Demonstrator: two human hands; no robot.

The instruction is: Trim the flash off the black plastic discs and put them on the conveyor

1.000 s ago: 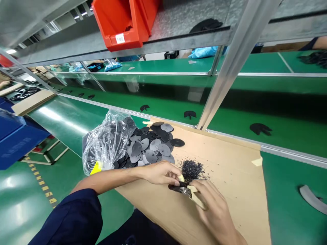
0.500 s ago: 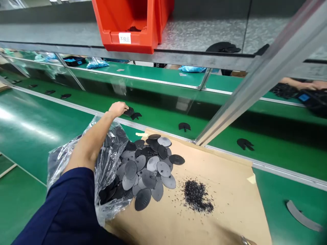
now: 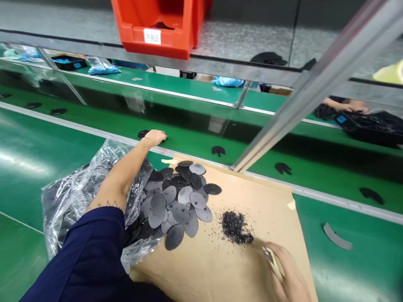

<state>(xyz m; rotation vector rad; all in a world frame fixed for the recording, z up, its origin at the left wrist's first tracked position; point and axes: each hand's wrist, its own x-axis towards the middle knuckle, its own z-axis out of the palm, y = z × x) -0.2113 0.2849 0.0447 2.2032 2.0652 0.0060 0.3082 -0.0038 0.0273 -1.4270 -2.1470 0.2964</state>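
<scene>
My left hand (image 3: 154,136) reaches far forward onto the green conveyor belt (image 3: 195,138). Its fingers curl down on a black plastic part (image 3: 143,134) that lies on the belt. Low at the right, my right hand (image 3: 288,272) rests on the brown cardboard sheet (image 3: 226,264), closed round a small cutting tool with pale handles (image 3: 273,258). A heap of black and grey oval discs (image 3: 182,201) spills from a clear plastic bag (image 3: 78,197) under my left arm. A small pile of black trimmings (image 3: 236,226) lies just left of my right hand.
More black parts (image 3: 218,150) (image 3: 282,168) (image 3: 371,194) ride along the belt. A slanted metal post (image 3: 299,96) rises from the cardboard's far edge. A red bin (image 3: 157,25) sits on the shelf above. A grey curved strip (image 3: 336,236) lies right. Another person's hands (image 3: 346,107) work beyond the belt.
A second ago both hands worked a part with the cutter over the cardboard. My left hand then carried the part out to the belt and lowered it; my right hand came back into view.
</scene>
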